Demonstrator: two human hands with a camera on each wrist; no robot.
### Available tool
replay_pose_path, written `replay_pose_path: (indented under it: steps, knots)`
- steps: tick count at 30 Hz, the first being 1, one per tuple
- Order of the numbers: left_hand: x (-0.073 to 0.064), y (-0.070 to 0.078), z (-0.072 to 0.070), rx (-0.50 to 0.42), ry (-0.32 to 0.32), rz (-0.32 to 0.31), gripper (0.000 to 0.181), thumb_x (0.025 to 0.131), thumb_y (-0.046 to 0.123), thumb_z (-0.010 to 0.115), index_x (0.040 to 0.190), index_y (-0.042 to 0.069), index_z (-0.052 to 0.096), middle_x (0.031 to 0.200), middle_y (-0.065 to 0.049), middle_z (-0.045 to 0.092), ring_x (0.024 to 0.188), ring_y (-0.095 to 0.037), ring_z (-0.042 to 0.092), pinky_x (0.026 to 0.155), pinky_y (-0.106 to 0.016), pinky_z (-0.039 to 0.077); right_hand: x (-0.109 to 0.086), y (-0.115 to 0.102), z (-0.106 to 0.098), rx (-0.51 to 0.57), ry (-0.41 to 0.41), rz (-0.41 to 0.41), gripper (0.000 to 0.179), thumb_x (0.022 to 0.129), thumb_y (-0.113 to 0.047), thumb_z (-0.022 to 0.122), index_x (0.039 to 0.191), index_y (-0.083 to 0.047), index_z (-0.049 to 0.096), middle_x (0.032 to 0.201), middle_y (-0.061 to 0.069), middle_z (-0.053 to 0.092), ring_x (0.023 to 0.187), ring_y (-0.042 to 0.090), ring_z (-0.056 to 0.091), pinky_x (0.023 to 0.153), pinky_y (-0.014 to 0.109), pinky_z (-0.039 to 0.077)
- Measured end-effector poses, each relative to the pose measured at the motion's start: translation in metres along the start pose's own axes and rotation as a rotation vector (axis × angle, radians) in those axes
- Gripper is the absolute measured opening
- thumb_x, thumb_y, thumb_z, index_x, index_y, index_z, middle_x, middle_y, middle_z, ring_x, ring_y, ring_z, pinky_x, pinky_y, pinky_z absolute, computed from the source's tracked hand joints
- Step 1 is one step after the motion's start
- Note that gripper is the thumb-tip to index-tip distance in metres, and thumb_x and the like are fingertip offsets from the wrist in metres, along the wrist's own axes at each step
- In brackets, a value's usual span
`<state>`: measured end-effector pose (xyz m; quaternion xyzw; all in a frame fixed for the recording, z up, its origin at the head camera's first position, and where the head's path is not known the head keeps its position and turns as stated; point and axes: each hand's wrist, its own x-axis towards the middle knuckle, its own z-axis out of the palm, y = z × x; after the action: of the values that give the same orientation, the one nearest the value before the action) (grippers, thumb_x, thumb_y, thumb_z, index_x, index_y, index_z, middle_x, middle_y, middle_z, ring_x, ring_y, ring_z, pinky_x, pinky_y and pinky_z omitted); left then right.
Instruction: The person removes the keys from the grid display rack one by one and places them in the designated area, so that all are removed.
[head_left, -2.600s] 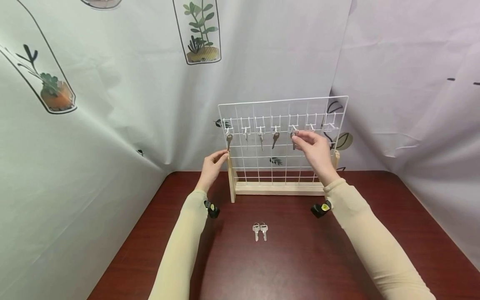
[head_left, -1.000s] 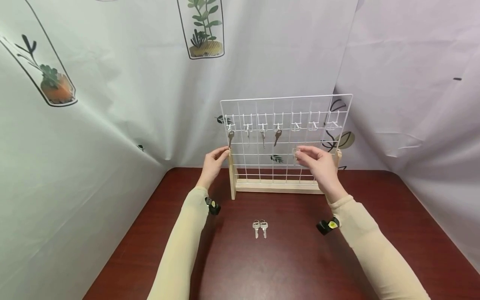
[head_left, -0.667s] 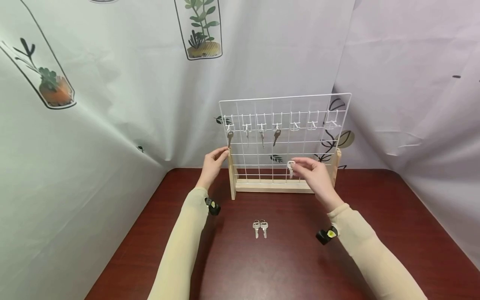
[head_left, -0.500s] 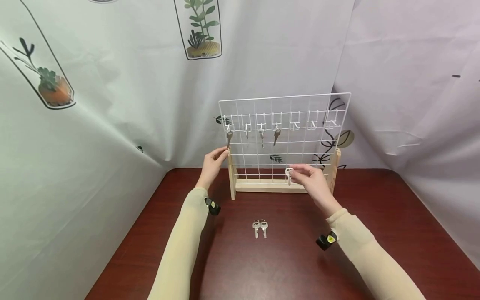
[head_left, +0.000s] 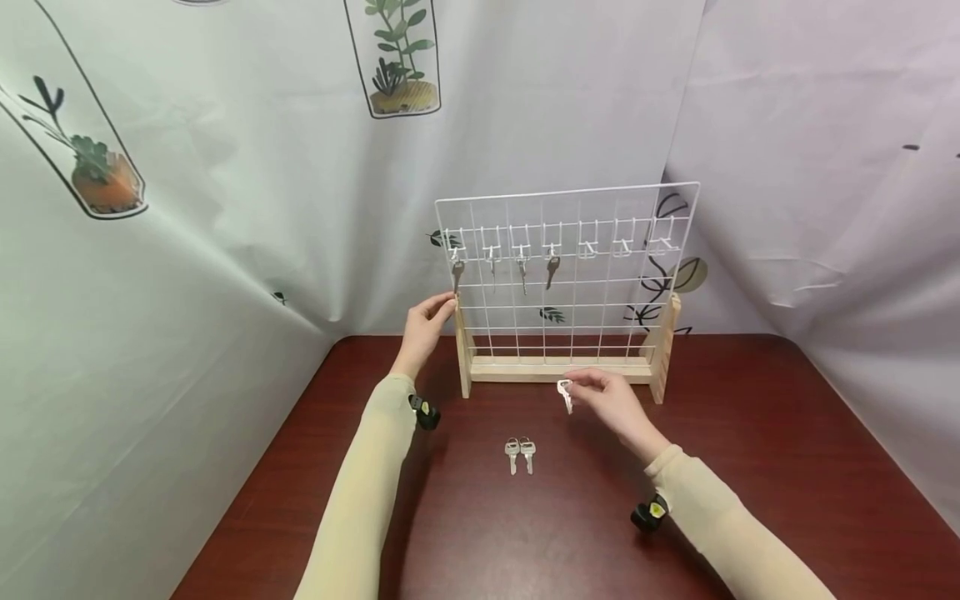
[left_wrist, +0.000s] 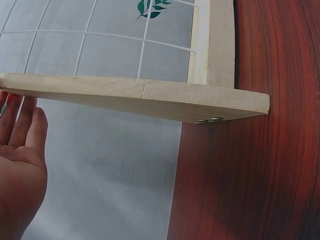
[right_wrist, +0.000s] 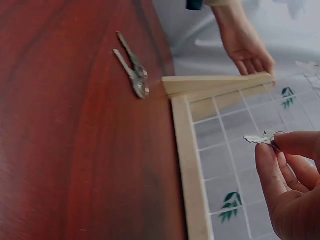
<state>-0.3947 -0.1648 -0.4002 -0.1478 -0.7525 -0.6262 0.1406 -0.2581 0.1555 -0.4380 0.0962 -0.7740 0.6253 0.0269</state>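
My right hand pinches a silver key by its head between thumb and fingers, blade hanging down, in front of the rack's base. The right wrist view shows this key at the fingertips, with a small ring. At the upper left, my left hand holds the top of the left wooden post of a white wire grid rack; some of its fingertips are hidden behind the post in the left wrist view. Two more keys lie side by side on the table.
Keys hang from several hooks on the left and middle of the grid. Three hooks at the right carry none. Behind the dark red table hangs a pale curtain printed with plants.
My right hand has taken the key off the fifth hook from the left and brought it down towards the table, near the rack's base. The left hand stays at the post.
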Motion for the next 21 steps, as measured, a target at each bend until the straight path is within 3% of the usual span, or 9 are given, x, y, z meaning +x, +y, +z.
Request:
replay_pose_path:
  steps: [4,12,21]
  knots:
    - [-0.002,0.005,0.000,0.001,0.000,0.004,0.037,0.100,0.027,0.066,0.129,0.003,0.068,0.127,-0.014,0.068,0.119,-0.023,0.061,0.105,-0.036,0.048,-0.005,0.003,0.007,0.026,-0.024,0.030,0.029,0.095,-0.001,0.065,0.119,0.016,0.064,0.110,0.025,0.071,0.087,0.013,0.070,0.084,0.041,0.060]
    - [0.000,0.000,0.002,-0.004,0.017,0.004,0.039,0.099,0.030,0.068,0.128,0.004,0.068,0.125,-0.014,0.069,0.117,-0.022,0.062,0.104,-0.037,0.049,-0.008,0.019,0.015,0.102,-0.062,0.083,0.025,0.095,0.000,0.065,0.115,0.015,0.065,0.106,0.020,0.072,0.086,0.011,0.069,0.080,0.032,0.061]
    - [0.001,-0.001,0.002,-0.016,0.022,0.009,0.037,0.099,0.026,0.068,0.127,0.002,0.068,0.124,-0.014,0.069,0.116,-0.022,0.063,0.105,-0.037,0.049,-0.013,0.027,0.021,0.135,-0.237,0.153,0.024,0.095,0.001,0.065,0.113,0.017,0.063,0.101,0.018,0.072,0.089,0.018,0.070,0.082,0.037,0.061]
